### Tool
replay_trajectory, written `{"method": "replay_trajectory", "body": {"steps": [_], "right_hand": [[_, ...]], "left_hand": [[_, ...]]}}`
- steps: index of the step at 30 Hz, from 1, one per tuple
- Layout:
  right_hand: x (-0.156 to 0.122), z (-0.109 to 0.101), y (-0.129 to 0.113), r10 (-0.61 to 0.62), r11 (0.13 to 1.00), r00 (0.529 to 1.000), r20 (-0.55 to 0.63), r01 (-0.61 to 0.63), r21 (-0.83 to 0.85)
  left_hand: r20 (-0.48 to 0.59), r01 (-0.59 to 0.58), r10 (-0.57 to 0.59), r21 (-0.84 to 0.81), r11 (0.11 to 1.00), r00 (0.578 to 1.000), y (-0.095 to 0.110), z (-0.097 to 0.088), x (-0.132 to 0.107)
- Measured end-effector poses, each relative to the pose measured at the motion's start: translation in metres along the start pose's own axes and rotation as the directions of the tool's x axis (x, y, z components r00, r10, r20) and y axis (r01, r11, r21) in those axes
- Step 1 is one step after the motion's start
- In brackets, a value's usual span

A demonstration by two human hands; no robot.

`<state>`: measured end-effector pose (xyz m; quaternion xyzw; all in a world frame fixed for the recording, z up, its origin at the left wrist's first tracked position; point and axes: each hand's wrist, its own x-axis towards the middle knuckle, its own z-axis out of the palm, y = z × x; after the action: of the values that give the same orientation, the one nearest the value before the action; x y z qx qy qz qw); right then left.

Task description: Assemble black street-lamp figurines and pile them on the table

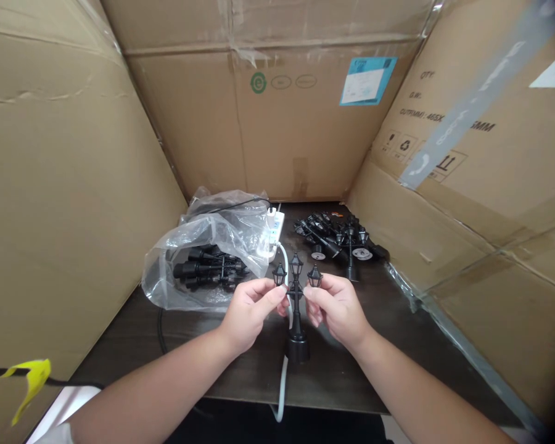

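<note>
Upright between my hands is a small black model street lamp (296,317) with a round base and several lantern heads. My left hand (254,311) pinches it below the left lantern, thumb in front. On the other side my right hand (335,308) is closed on the lamp under the right lantern. Whether the base touches the table or hovers just over it I cannot tell. More black model lamps (213,268) lie inside a clear plastic bag (160,277) to the left. Behind my right hand is a loose pile of similar lamps (326,231).
Cardboard walls (296,142) enclose the dark table (333,385) at the back and both sides. A white power strip (272,231) stands behind my left hand, its pale cable (282,388) passing the lamp to the front edge. White discs (363,253) lie by the pile. Yellow tape (34,379) hangs lower left.
</note>
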<state>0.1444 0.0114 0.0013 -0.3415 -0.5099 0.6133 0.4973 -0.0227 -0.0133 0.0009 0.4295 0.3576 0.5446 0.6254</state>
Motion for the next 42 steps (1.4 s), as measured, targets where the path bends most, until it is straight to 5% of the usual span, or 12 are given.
{"method": "replay_trajectory", "body": {"steps": [9,16,28,42], "right_hand": [[0.0,-0.001,-0.003,-0.019,0.996,0.999,0.03,0.022,-0.086],[-0.004,0.003,-0.009,-0.218,0.925,0.972,0.085,0.234,-0.3],[-0.007,-0.002,-0.01,-0.539,0.599,0.771,0.338,0.633,-0.49],[-0.007,-0.001,-0.012,-0.602,0.523,0.674,0.427,0.738,-0.427]], "left_hand": [[-0.062,0.005,0.002,0.122,0.992,0.998,0.001,0.001,0.001],[-0.038,-0.153,0.176,0.333,0.93,0.984,0.006,0.0,-0.002],[0.151,-0.377,0.349,0.473,0.796,0.925,0.01,-0.003,-0.006],[0.263,-0.574,0.516,0.482,0.662,0.815,0.004,-0.006,-0.003]]}}
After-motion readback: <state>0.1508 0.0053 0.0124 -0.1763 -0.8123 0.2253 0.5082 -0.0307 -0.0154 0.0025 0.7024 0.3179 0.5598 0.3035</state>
